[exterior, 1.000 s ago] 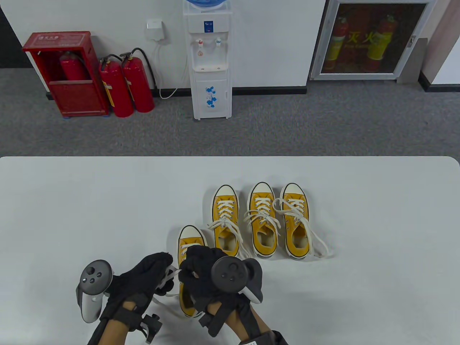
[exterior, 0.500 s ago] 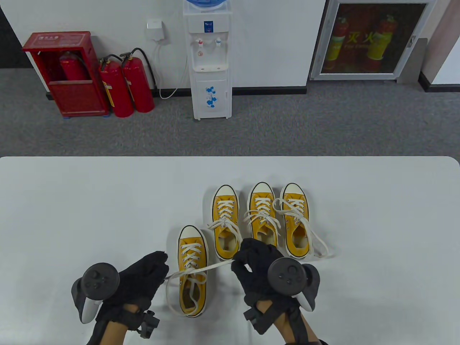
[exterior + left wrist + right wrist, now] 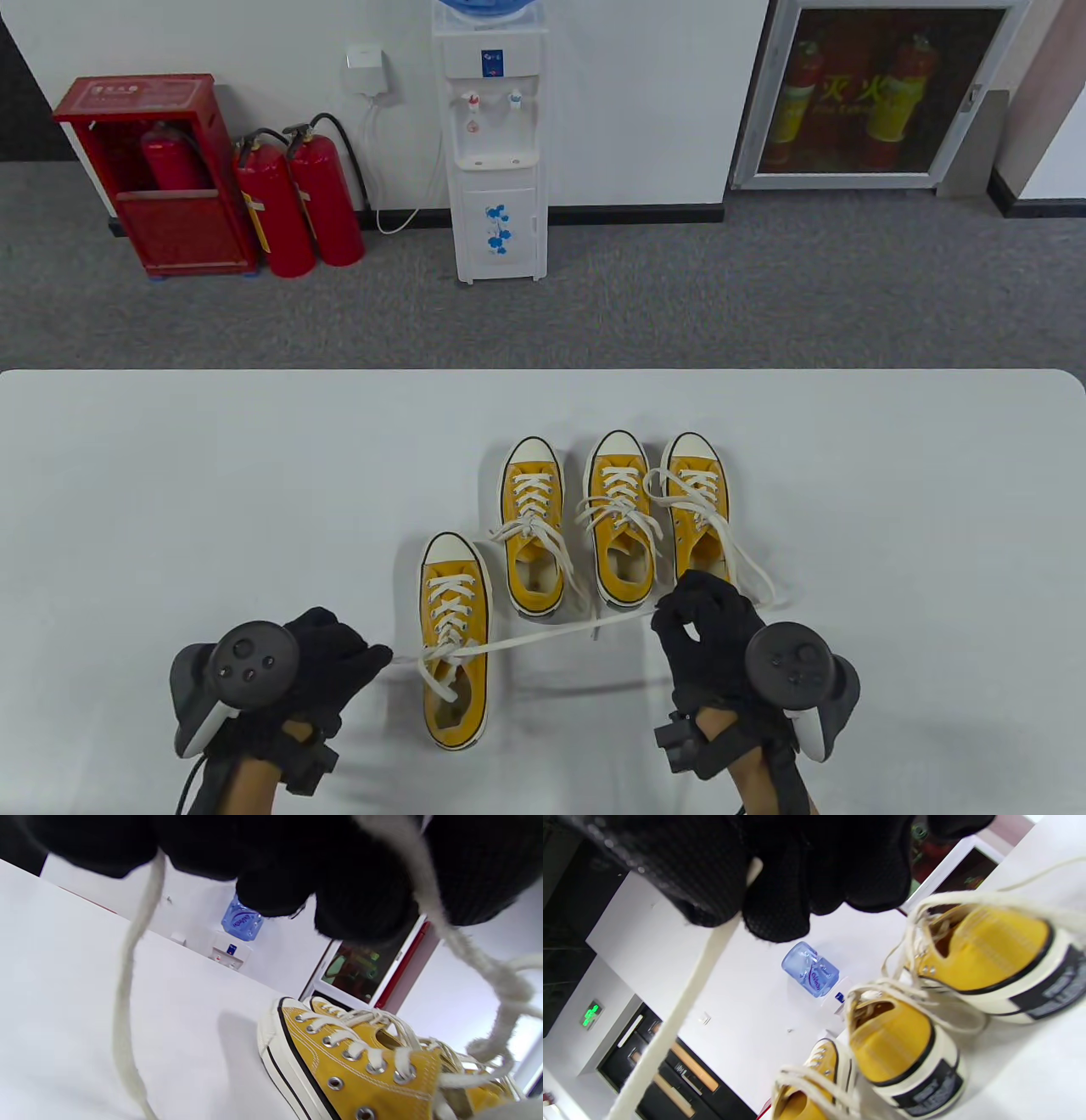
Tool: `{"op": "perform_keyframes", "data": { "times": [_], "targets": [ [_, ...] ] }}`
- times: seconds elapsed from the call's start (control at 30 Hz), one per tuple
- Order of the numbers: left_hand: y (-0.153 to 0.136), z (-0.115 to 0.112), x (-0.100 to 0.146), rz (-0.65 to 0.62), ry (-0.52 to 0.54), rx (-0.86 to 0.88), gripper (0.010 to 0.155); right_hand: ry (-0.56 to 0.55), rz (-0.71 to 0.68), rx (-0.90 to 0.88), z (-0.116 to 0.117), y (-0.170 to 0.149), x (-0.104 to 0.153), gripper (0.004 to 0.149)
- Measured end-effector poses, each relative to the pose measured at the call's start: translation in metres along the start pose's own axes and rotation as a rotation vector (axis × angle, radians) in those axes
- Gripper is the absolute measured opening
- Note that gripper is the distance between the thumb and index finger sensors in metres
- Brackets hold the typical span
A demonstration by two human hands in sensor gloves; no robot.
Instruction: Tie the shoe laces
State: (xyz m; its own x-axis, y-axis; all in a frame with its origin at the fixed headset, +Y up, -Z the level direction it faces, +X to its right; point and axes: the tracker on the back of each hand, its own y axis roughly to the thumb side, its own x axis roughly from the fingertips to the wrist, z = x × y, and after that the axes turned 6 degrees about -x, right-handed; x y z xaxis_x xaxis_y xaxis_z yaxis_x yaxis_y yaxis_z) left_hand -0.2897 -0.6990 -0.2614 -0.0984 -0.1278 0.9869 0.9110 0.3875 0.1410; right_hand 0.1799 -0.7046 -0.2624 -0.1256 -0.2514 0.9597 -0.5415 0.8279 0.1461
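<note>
White tabletop [image 3: 170,475] spread wide, room enough to pull laces out sideways. Behind it, across the grey carpet, a water dispenser [image 3: 496,144] and red fire extinguishers [image 3: 297,199] against the wall, well out of play.

Three yellow shoes [image 3: 615,518] parked in a row at mid-table, toes pointing away, laces lying loose around them, probably queued up for their turn. Fourth one, the near shoe [image 3: 454,641], set closer to the bottom edge and apart from the row, likely drawn in so both hands can reach it.

Left hand [image 3: 327,671] low beside the near shoe, grip curled tight on one lace end [image 3: 428,904], white cord running out between the gloved fingers in the left wrist view, a slack tail hanging down on the other side. Right hand [image 3: 704,628] out wide to the right, just in front of the row's heels, grip pinching the other lace end, thumb and finger closed in a ring. Lace [image 3: 560,632] stretched taut from that pinch straight across to the shoe's top eyelets. Crossing of the two strands sitting right at the throat of the shoe [image 3: 441,652], looks like the first knot being cinched down by opposite pulls. Bow presumably to follow; no loops formed yet.
</note>
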Motion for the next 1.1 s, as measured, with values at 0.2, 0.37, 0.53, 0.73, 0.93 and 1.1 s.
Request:
{"op": "perform_keyframes", "data": {
  "times": [0.2,0.37,0.53,0.73,0.93,1.1],
  "targets": [
    [-0.014,0.003,0.001,0.104,0.079,0.021,0.037,-0.052,0.077,0.063,-0.01,-0.016,-0.005,0.042],
    [-0.03,0.003,0.002,0.208,0.122,0.015,0.036,-0.131,0.16,0.113,-0.027,-0.029,-0.008,0.042],
    [-0.053,0.004,0.005,0.3,0.126,0.03,0.036,-0.195,0.243,0.129,-0.041,-0.044,-0.01,0.042],
    [-0.07,0.002,0.007,0.369,0.121,0.07,0.036,-0.24,0.343,0.143,-0.052,-0.063,-0.012,0.042],
    [-0.077,-0.001,0.007,0.418,0.091,0.041,0.036,-0.246,0.447,0.163,-0.058,-0.087,-0.014,0.041],
    [-0.084,-0.006,0.006,0.454,0.053,0.032,0.036,-0.224,0.513,0.191,-0.057,-0.103,-0.015,0.042]
  ]
}}
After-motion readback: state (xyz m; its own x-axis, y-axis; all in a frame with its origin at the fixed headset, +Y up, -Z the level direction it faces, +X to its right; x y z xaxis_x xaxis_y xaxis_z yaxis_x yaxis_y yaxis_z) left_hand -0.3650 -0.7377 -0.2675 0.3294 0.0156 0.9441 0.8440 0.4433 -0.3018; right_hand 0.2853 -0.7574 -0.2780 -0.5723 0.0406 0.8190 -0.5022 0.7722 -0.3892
